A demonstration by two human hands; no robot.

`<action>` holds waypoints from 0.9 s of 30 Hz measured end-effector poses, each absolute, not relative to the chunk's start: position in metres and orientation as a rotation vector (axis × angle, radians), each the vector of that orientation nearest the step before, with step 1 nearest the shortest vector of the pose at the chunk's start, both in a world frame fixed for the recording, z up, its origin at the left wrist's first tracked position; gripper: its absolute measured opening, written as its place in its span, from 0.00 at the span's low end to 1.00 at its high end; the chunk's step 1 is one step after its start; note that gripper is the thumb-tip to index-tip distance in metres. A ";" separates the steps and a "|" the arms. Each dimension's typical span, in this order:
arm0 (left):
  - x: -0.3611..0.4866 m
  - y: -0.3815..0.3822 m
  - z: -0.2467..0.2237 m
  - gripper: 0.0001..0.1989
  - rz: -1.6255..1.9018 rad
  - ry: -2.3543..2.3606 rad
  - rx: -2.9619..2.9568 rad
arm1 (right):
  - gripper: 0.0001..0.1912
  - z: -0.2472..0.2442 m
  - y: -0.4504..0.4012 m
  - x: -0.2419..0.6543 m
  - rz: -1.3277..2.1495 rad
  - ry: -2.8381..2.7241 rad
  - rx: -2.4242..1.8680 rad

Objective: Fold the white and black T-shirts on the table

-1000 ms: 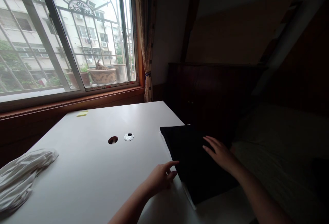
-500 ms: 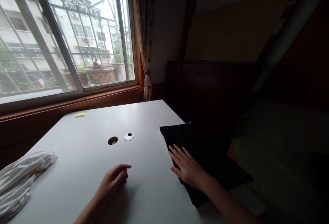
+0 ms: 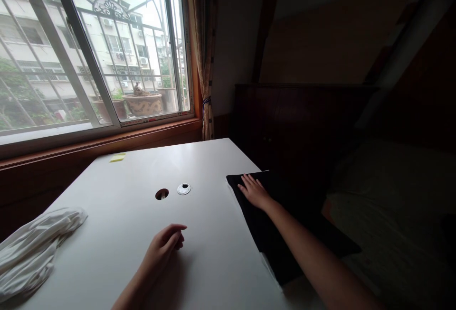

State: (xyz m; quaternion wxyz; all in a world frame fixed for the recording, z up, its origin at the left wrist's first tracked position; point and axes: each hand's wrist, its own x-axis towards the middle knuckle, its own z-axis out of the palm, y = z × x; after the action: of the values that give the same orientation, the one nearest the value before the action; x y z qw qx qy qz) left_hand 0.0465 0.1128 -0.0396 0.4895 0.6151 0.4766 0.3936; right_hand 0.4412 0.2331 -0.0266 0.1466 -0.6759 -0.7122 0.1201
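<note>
A folded black cloth [image 3: 263, 234] lies along the right side of the white table [image 3: 117, 224], its far right part lost in the dark. What kind of garment or cloth it is, I cannot tell. My right hand [image 3: 254, 191] rests flat near its far left corner, palm down with the fingers stretched out. Over the table's middle, apart from the cloth, is my left hand [image 3: 167, 241]. Its fingers curl loosely inward, and nothing shows in them. A crumpled white cloth [image 3: 46, 239] sits at the table's left edge.
A round hole [image 3: 162, 194] and a white cable-hole cover [image 3: 184, 189] are in the tabletop. Yellow sticky notes [image 3: 117, 157] lie near the far edge. Behind stand a barred window [image 3: 117, 63], a curtain [image 3: 207, 106] and a dark cabinet [image 3: 285, 120].
My right hand has slid forward over the black cloth to its far left corner. My left hand keeps its curled pose. The view has shifted slightly.
</note>
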 end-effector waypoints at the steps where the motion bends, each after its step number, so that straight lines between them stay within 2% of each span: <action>1: 0.046 0.113 -0.039 0.22 0.950 1.158 1.495 | 0.37 -0.028 0.239 0.434 0.346 -2.093 -1.947; 9: 0.048 0.114 -0.039 0.22 0.911 1.161 1.519 | 0.37 -0.034 0.232 0.392 0.140 -2.425 -1.700; 15: 0.048 0.113 -0.041 0.21 0.894 1.150 1.587 | 0.31 -0.042 0.221 0.376 0.054 -2.590 -1.516; 20: 0.049 0.112 -0.038 0.21 0.916 1.150 1.575 | 0.29 -0.032 0.225 0.378 0.341 -2.384 -1.320; 23: 0.049 0.112 -0.036 0.21 0.911 1.148 1.571 | 0.30 -0.024 0.238 0.400 0.581 -1.934 -1.334; 27: 0.049 0.113 -0.038 0.21 0.895 1.156 1.585 | 0.28 -0.018 0.254 0.446 1.065 -1.344 -1.340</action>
State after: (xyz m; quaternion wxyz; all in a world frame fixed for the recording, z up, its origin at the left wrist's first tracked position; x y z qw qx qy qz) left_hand 0.0488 0.1129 -0.0380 0.4729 0.6476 0.4724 0.3658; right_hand 0.4464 0.2544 -0.0182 0.4643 -0.5452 -0.5470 0.4336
